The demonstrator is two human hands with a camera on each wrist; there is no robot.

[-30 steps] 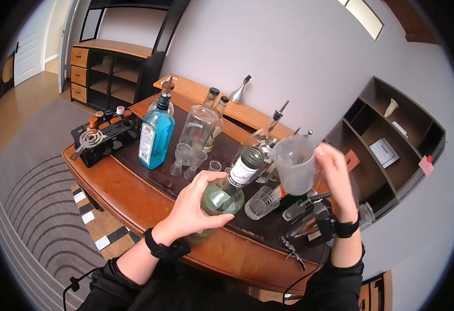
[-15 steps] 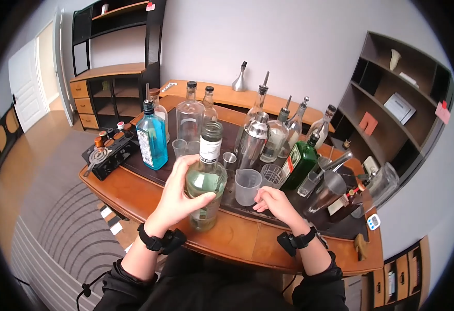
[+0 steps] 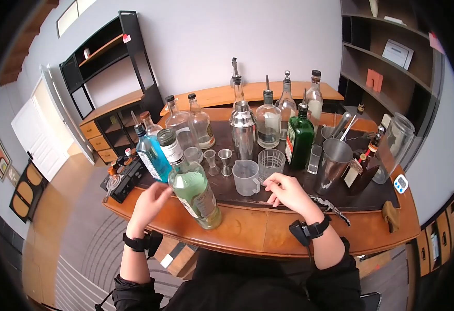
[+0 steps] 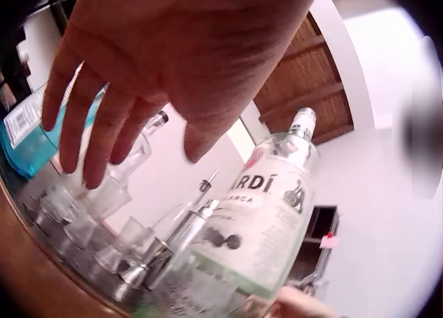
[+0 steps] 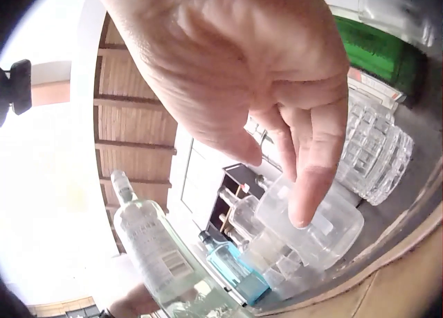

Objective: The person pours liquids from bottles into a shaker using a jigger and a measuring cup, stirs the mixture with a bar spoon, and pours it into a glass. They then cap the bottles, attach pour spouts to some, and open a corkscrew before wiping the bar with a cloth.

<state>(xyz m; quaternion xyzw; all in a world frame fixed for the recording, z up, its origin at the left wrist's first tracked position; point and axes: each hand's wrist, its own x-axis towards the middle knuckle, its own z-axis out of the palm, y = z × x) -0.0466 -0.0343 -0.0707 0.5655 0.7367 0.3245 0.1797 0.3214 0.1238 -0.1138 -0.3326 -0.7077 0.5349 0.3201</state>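
A pale green glass bottle with a white label (image 3: 197, 199) stands on the desk's leather front edge. Just left of it is my left hand (image 3: 152, 206), its fingers loosely extended and holding nothing; the left wrist view shows a gap between thumb and bottle. The frosted plastic measuring jug (image 3: 246, 179) sits on the dark desk mat, handle to the right. My right hand (image 3: 290, 193) is beside that handle, fingers relaxed, one fingertip (image 5: 302, 214) overlapping the jug in the right wrist view. Behind the jug is a cut-glass tumbler (image 3: 271, 165).
Left of the green-tinted bottle are a blue bottle (image 3: 152, 155) and a black caddy (image 3: 123, 179). Jiggers (image 3: 225, 161), a steel shaker (image 3: 243, 132) and several bottles stand behind. To the right are a dark green bottle (image 3: 300, 136), a metal tin (image 3: 335, 163) and a small timer (image 3: 400, 183).
The right hand has lowered the measuring jug onto the mat and let it go. The left hand has released the bottle and moved left. The head view has shifted.
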